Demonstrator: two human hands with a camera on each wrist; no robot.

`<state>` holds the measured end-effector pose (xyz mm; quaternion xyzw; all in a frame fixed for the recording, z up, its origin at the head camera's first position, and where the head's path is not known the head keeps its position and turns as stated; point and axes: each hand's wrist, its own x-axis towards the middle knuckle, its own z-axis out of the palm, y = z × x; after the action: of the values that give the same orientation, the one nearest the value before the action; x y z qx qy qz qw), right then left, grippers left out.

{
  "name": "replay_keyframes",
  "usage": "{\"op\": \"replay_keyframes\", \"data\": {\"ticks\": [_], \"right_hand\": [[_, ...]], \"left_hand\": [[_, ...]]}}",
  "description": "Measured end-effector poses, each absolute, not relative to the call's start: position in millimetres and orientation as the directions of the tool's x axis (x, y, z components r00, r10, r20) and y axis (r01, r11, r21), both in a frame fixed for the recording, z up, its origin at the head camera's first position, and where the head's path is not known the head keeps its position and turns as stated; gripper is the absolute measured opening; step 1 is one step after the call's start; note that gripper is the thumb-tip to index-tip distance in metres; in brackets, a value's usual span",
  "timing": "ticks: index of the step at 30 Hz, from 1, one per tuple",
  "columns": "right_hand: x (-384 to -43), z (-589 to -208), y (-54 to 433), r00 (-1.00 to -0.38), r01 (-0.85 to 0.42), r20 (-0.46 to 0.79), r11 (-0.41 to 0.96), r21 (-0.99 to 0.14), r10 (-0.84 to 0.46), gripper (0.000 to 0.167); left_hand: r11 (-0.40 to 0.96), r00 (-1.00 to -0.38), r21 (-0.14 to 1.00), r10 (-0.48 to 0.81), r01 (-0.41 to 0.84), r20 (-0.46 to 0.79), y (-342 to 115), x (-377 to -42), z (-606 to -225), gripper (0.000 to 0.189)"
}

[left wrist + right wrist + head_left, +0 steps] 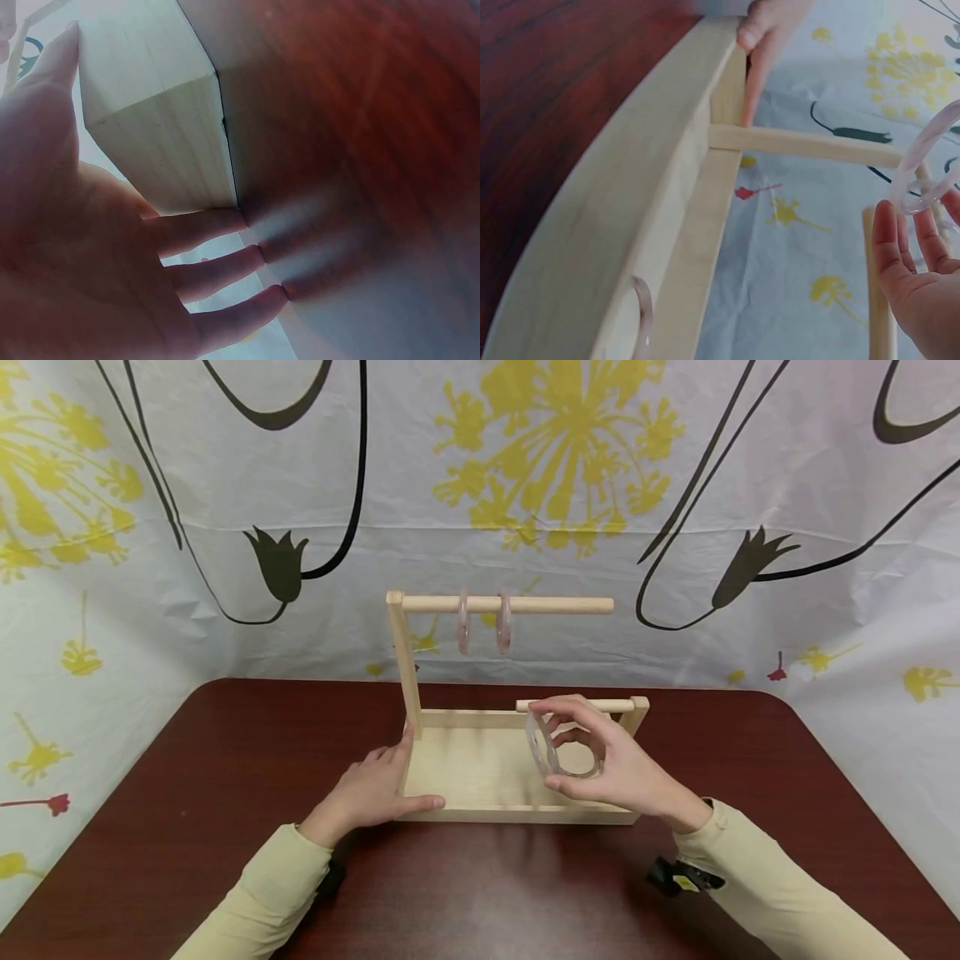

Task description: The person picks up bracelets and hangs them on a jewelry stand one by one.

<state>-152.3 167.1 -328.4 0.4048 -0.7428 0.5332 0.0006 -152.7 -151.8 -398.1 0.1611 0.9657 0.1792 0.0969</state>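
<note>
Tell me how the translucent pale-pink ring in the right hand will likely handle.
The ring is probably stiff, its circle unbent in the right hand. Its glossy surface may prove slippery. Being round, it could roll if stood on edge.

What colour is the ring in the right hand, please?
The ring is pale, translucent pink, clearest in the right wrist view.

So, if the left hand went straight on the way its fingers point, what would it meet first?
The left hand would likely meet the wooden tray first, at its left end, which it seems to touch; the tall post stands close by, the exact gap hard to judge.
</note>
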Motion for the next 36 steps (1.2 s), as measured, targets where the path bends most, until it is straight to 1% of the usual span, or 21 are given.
{"op": "replay_keyframes", "data": {"ticks": [6, 19, 27, 31, 36], "right_hand": [[-154.1, -321.3, 176.5, -0.692, -0.603, 0.450, 0.110, -0.790, -0.565, 0.072], [-162.3, -309.1, 194.5, -0.678, -0.658, 0.499, 0.142, -0.739, -0.540, 0.070], [-170.6, -305.0, 205.8, -0.709, -0.651, 0.504, 0.183, -0.737, -0.493, 0.071], [-174.3, -301.6, 208.8, -0.711, -0.652, 0.522, 0.162, -0.741, -0.471, 0.071], [-180.0, -295.6, 212.2, -0.714, -0.629, 0.541, 0.068, -0.775, -0.444, 0.070]], "left_hand": [[0.884, -0.930, 0.383, 0.342, 0.269, -0.137, -151.6, -152.6, -398.3, 0.113], [0.884, -0.928, 0.379, 0.345, 0.273, -0.137, -152.2, -150.2, -394.7, 0.113], [0.882, -0.928, 0.383, 0.347, 0.275, -0.134, -151.6, -152.9, -396.8, 0.113], [0.882, -0.928, 0.386, 0.346, 0.271, -0.139, -151.9, -153.5, -397.4, 0.114], [0.883, -0.928, 0.383, 0.346, 0.272, -0.137, -152.4, -153.5, -396.7, 0.114]]}}
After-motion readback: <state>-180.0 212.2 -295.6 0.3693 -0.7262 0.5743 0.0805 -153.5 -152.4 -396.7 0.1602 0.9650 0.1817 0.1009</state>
